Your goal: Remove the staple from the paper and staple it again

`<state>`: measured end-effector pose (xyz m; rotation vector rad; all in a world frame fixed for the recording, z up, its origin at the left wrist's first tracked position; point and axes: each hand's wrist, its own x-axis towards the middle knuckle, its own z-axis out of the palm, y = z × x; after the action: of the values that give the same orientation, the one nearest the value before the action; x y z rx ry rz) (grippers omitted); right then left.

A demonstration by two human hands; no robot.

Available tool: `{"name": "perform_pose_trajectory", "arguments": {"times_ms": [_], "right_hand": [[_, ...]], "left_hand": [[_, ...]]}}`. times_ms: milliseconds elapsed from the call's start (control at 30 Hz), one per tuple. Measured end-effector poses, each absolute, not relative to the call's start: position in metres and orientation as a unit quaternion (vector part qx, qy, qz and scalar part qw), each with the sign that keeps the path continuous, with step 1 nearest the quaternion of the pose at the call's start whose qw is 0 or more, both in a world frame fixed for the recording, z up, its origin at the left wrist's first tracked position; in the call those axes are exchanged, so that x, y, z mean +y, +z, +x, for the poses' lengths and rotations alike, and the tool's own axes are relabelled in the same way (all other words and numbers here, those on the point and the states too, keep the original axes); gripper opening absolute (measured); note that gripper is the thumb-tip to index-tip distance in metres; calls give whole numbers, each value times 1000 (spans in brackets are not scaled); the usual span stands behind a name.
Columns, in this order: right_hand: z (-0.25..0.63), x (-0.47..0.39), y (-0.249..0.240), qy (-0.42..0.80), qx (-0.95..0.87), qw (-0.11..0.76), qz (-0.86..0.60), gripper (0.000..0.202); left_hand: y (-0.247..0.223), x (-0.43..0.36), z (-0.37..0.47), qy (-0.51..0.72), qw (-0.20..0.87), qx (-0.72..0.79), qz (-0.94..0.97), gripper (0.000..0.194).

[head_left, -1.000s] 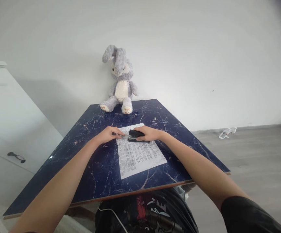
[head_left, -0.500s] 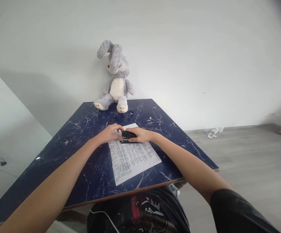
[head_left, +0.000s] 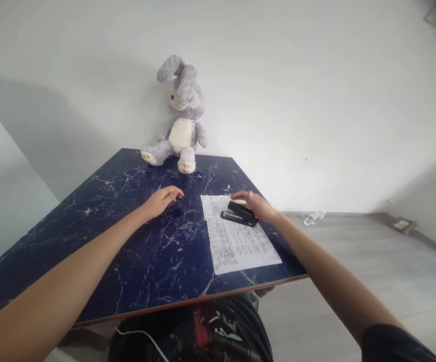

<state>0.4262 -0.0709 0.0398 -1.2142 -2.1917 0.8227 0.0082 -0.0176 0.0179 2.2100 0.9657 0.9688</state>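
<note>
A black stapler [head_left: 239,214] with a bit of orange at its rear end lies on a printed sheet of paper [head_left: 236,249] on the right side of the table. Just behind the stapler is my right hand [head_left: 256,203], slightly blurred, its fingers stretched out and not wrapped round it. Whether its palm touches the stapler's rear end I cannot tell. Left of the paper, my left hand [head_left: 163,201] is at the blue tabletop with loosely bent fingers and nothing in it.
The dark blue marbled table [head_left: 150,271] has a brown front edge. A grey plush rabbit [head_left: 182,125] sits at its back against the wall. A small pale piece [head_left: 229,186] lies behind the paper. On the floor at right are a clear plastic item [head_left: 314,217] and a brown box [head_left: 402,224].
The paper and stapler have shifted right, away from my left hand. My right hand has loosened from the stapler. My left hand has come away from the stapler's front. The view has turned slightly.
</note>
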Motion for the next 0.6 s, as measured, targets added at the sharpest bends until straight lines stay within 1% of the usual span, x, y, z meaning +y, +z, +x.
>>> {"name": "perform_pose_trajectory", "arguments": {"times_ms": [67,100,167,233,300,333,433,500,600], "right_hand": [[433,-50,35,239,-777,301,-498,66],[431,-38,32,216,-773,302,-515,68],[421,-14,24,190,-782,256,-535,71],[402,7,16,158,-796,175,-558,75],[376,21,8,121,-802,102,-576,73],[360,26,4,109,-805,83,-577,70],[306,34,-1,100,-825,77,-551,60],[263,37,-2,107,-842,77,-523,58],[192,39,0,121,-863,82,-484,56]], "left_hand": [[16,-15,5,386,263,368,805,55],[15,-13,3,402,262,375,793,55],[13,-10,-2,436,266,386,768,56],[13,-8,-6,467,270,391,746,56],[16,-7,-10,498,262,392,728,55],[18,-6,-12,518,248,394,717,54],[23,-2,-23,589,172,418,670,47],[26,4,-35,641,116,453,609,43],[28,16,-58,692,74,515,501,38]]}}
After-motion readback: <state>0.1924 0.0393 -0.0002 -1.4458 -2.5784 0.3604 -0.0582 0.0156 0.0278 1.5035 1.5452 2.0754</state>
